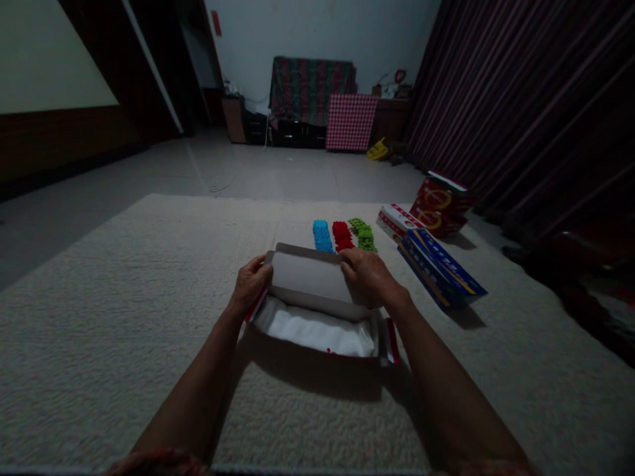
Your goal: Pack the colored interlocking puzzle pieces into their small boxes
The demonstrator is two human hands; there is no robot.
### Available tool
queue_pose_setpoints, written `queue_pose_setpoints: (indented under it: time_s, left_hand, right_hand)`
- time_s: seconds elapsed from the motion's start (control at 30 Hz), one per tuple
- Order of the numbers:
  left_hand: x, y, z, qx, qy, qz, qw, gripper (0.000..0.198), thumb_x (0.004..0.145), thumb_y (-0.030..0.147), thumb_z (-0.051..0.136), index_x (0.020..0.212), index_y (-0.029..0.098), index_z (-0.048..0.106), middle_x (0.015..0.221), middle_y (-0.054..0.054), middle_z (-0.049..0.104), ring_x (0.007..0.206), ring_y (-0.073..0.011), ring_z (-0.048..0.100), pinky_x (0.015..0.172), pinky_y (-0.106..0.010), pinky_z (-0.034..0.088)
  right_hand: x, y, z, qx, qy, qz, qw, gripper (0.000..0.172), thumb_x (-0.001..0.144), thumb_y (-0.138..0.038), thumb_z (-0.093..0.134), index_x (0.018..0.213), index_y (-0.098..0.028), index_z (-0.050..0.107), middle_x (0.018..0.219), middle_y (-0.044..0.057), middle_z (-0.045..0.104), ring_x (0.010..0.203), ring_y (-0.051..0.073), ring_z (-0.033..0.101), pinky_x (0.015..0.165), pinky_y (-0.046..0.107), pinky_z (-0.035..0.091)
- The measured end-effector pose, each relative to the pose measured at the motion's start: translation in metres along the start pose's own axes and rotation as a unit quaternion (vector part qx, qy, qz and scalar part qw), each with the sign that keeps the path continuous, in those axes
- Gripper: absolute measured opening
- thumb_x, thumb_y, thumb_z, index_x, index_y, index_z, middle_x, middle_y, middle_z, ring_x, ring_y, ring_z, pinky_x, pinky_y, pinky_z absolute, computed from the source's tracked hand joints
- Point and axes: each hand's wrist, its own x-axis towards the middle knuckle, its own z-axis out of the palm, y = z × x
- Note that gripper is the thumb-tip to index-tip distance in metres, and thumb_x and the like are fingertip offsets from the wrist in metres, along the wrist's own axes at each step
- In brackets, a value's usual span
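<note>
A long cardboard box (317, 281) with a raised lid lies in front of me, its inside pale and its outer edges red. A folded white cloth-like bundle (312, 328) fills the box. At the lid's left corner, my left hand (251, 283) pinches the edge between thumb and fingers. My right hand (370, 274) grips the lid's upper right part, fingers behind it. A small flap (389, 340) sticks out at the box's right end. Just beyond the lid are a blue block strip (322, 235), a red one (342, 236) and a green one (364, 233), their near ends partly hidden.
To the right stand a blue box (441, 268), a white and red box (397, 221) and a dark red box (440, 203). All rest on a textured cream mat (149, 297). Tiled floor (278, 172), a cloth-covered cabinet (312, 89) and dark curtains (520, 99) lie beyond.
</note>
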Motion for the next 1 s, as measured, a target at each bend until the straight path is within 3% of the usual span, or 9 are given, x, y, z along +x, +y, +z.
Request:
queue_pose_setpoints:
  time_s: [0.13, 0.23, 0.33, 0.43, 0.57, 0.63, 0.7, 0.83, 1.0]
  left_hand:
    - [-0.011, 0.001, -0.003, 0.019, 0.027, 0.034, 0.999, 0.046, 0.07, 0.039, 0.068, 0.106, 0.012, 0.072, 0.101, -0.009, 0.074, 0.092, -0.0223, 0.066, 0.081, -0.031, 0.05]
    - [-0.014, 0.003, -0.005, 0.024, 0.037, 0.039, 0.998, 0.046, 0.072, 0.036, 0.066, 0.11, 0.012, 0.071, 0.101, -0.009, 0.073, 0.09, -0.0209, 0.065, 0.078, -0.03, 0.05]
    - [-0.013, 0.004, -0.005, 0.044, 0.042, 0.034, 0.998, 0.048, 0.072, 0.037, 0.064, 0.112, 0.01, 0.07, 0.093, -0.008, 0.072, 0.082, -0.0192, 0.064, 0.069, -0.027, 0.05]
    - [-0.009, -0.001, -0.007, 0.073, 0.038, 0.024, 0.996, 0.056, 0.072, 0.034, 0.062, 0.122, 0.009, 0.065, 0.091, -0.008, 0.071, 0.076, -0.0182, 0.064, 0.065, -0.027, 0.049]
    - [0.002, -0.007, -0.013, 0.154, 0.005, 0.058, 0.986, 0.072, 0.066, 0.026, 0.061, 0.137, 0.013, 0.054, 0.129, -0.017, 0.063, 0.104, -0.0267, 0.065, 0.073, -0.032, 0.053]
    - [0.006, -0.005, -0.016, 0.202, -0.024, 0.127, 0.971, 0.069, 0.065, 0.024, 0.061, 0.134, 0.017, 0.058, 0.147, -0.016, 0.05, 0.128, -0.0312, 0.053, 0.084, -0.036, 0.054]
    - [0.006, 0.002, -0.016, 0.24, -0.081, 0.171, 0.952, 0.058, 0.068, 0.025, 0.06, 0.126, 0.018, 0.064, 0.145, -0.014, 0.053, 0.131, -0.0304, 0.051, 0.091, -0.039, 0.052]
    - [-0.001, 0.02, -0.008, 0.316, -0.229, 0.141, 0.91, 0.039, 0.083, 0.034, 0.055, 0.114, 0.018, 0.071, 0.114, -0.01, 0.073, 0.101, -0.0242, 0.069, 0.088, -0.037, 0.053]
    - [-0.004, 0.029, 0.0, 0.401, -0.279, 0.154, 0.859, 0.037, 0.089, 0.041, 0.052, 0.105, 0.017, 0.075, 0.103, -0.01, 0.077, 0.088, -0.0233, 0.07, 0.082, -0.034, 0.052]
  right_hand:
    - [-0.002, -0.014, 0.011, -0.01, 0.103, -0.027, 0.994, 0.029, 0.091, -0.018, 0.053, 0.118, -0.015, 0.062, 0.117, 0.015, 0.065, 0.109, 0.029, 0.057, 0.097, 0.043, 0.035]
    - [-0.009, -0.022, 0.013, 0.043, 0.159, -0.104, 0.981, 0.041, 0.087, -0.022, 0.061, 0.127, -0.014, 0.056, 0.13, 0.017, 0.058, 0.121, 0.03, 0.051, 0.103, 0.046, 0.034]
    - [-0.019, -0.03, 0.017, 0.1, 0.112, -0.18, 0.972, 0.037, 0.086, -0.023, 0.063, 0.122, -0.015, 0.057, 0.129, 0.016, 0.058, 0.121, 0.027, 0.051, 0.101, 0.043, 0.039]
    - [-0.027, -0.034, 0.025, 0.101, 0.048, -0.179, 0.977, 0.039, 0.084, -0.024, 0.067, 0.121, -0.016, 0.057, 0.134, 0.018, 0.055, 0.124, 0.029, 0.049, 0.102, 0.046, 0.039]
    - [-0.03, -0.031, 0.031, 0.099, -0.029, -0.158, 0.982, 0.033, 0.083, -0.016, 0.065, 0.115, -0.018, 0.058, 0.131, 0.015, 0.058, 0.12, 0.028, 0.053, 0.1, 0.045, 0.041]
    - [-0.029, -0.029, 0.034, 0.107, -0.052, -0.153, 0.981, 0.028, 0.084, -0.01, 0.059, 0.111, -0.019, 0.059, 0.125, 0.012, 0.062, 0.114, 0.025, 0.057, 0.097, 0.041, 0.044]
    - [-0.028, -0.027, 0.037, 0.118, -0.065, -0.15, 0.979, 0.028, 0.086, -0.007, 0.053, 0.11, -0.019, 0.06, 0.119, 0.01, 0.065, 0.107, 0.023, 0.06, 0.094, 0.037, 0.047]
    - [-0.027, -0.027, 0.047, 0.127, -0.066, -0.132, 0.981, 0.033, 0.09, -0.008, 0.047, 0.118, -0.019, 0.06, 0.118, 0.01, 0.067, 0.106, 0.022, 0.063, 0.091, 0.034, 0.048]
    - [-0.024, -0.032, 0.05, 0.121, -0.082, -0.107, 0.983, 0.038, 0.093, -0.009, 0.041, 0.123, -0.019, 0.062, 0.115, 0.01, 0.07, 0.102, 0.023, 0.066, 0.087, 0.034, 0.05]
